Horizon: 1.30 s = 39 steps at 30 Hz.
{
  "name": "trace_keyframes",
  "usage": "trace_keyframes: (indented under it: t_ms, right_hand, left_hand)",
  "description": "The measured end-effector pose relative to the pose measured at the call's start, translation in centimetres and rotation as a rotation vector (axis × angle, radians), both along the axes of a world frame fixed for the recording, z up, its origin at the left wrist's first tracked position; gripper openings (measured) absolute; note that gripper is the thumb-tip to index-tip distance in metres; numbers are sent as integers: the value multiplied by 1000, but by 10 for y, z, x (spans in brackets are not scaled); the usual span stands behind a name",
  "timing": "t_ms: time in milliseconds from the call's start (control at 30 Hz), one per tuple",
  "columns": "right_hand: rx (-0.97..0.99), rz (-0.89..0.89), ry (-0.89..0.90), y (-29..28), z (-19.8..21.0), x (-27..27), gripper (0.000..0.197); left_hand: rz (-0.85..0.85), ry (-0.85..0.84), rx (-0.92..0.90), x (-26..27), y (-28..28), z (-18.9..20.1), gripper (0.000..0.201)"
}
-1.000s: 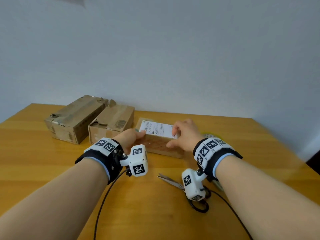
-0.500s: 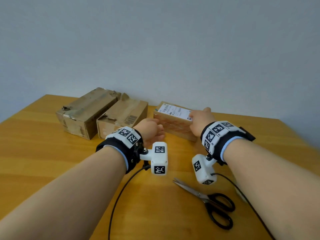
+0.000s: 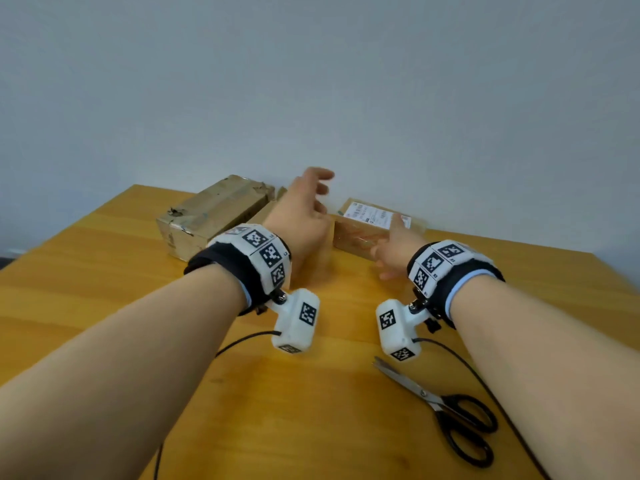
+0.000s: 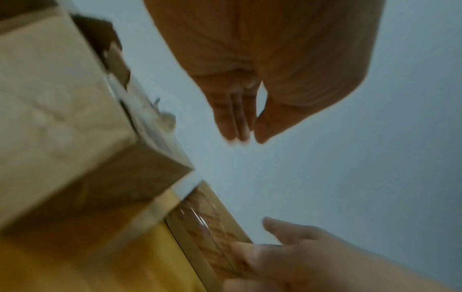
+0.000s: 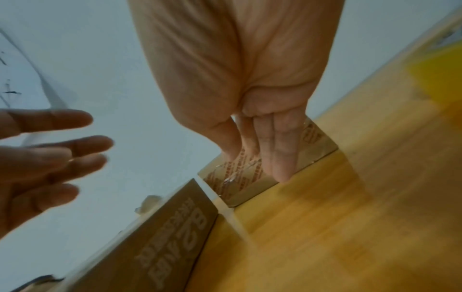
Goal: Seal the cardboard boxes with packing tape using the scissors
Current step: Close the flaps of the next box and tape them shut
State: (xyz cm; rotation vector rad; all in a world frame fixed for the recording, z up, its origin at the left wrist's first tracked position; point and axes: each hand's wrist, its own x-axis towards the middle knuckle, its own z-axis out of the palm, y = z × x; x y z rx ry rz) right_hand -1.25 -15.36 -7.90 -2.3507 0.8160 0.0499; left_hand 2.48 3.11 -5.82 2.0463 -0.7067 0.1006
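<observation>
Your labelled box (image 3: 367, 225) looks taped (glossy film shows); both hands, left (image 3: 301, 216) and right (image 3: 393, 252), are open and empty, two boxes (image 3: 211, 216) and the scissors (image 3: 446, 407) untouched.

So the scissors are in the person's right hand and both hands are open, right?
Not quite. The scissors are not in the right hand; they lie on the table, near the right forearm, as the head view shows. Both hands are open, the left hand too.
</observation>
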Motion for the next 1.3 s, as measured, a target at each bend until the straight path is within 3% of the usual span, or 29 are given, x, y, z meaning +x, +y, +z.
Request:
trace_keyframes:
  t_ms: [67,100,200,300,400,600,667,767,867,1033,1167,1300]
  right_hand:
    - [132,80,-108,11,6,-3,82]
    - [229,104,-144,20,9,-5,72]
    - [460,169,-164,52,10,-15,57]
    - [509,257,-142,79,7,-23,56]
    - [473,274,-147,87,6,-37,44]
    - [280,28,-114,69,19,-78,38]
    - [153,7,-43,63,22,-88,44]
    - [-53,36,16,59,20,-99,54]
    - [-32,35,15,60,16,-102,53]
    - [-11,70,-79,66,13,-101,35]
    - [47,69,-134,68,15,-98,47]
    - [139,46,-165,60,9,-86,51]
  left_hand:
    - [200,-137,73,11,18,5,53]
    - [305,-123,84,16,28,4,47]
    - [430,109,82,18,46,-6,48]
    - [380,307,25,2,53,-17,68]
    - [339,426,-90,-6,57,-24,76]
    - [205,637,-251,-37,54,-28,21]
    - [143,698,-218,-50,48,-37,15]
    - [96,754,-258,-68,36,-51,26]
    - [76,785,-297,-78,26,-57,33]
    - [74,772,-331,-68,19,-63,40]
    - [17,725,-338,-55,15,-66,47]
    - [-34,683,-327,-46,8,-73,38]
